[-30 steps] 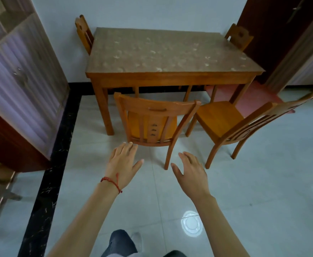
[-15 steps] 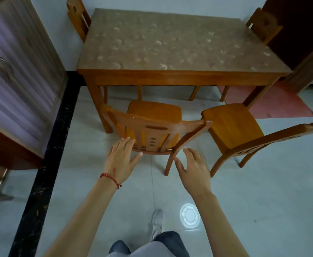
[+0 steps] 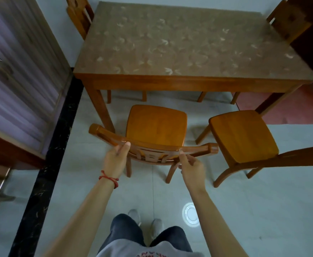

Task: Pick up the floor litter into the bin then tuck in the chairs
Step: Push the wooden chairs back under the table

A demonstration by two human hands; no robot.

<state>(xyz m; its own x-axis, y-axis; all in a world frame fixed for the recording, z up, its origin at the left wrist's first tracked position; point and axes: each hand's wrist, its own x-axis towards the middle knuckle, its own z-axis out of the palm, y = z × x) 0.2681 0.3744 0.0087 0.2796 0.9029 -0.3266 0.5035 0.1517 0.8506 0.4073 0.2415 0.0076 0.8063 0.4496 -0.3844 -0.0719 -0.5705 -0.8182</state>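
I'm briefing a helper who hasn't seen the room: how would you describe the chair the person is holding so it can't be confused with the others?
Start at the wooden table with the patterned top. Two chairs stand pulled out on its near side; take the left chair, by the table's left leg. Unlike its neighbour chair, the left hand and right hand both grip its curved top rail.

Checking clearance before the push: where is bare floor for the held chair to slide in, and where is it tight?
Bare floor lies under the table ahead of the held chair, between the table's left leg and the second chair. It is tight at that leg. Both hands, left hand and right hand, grip the backrest.
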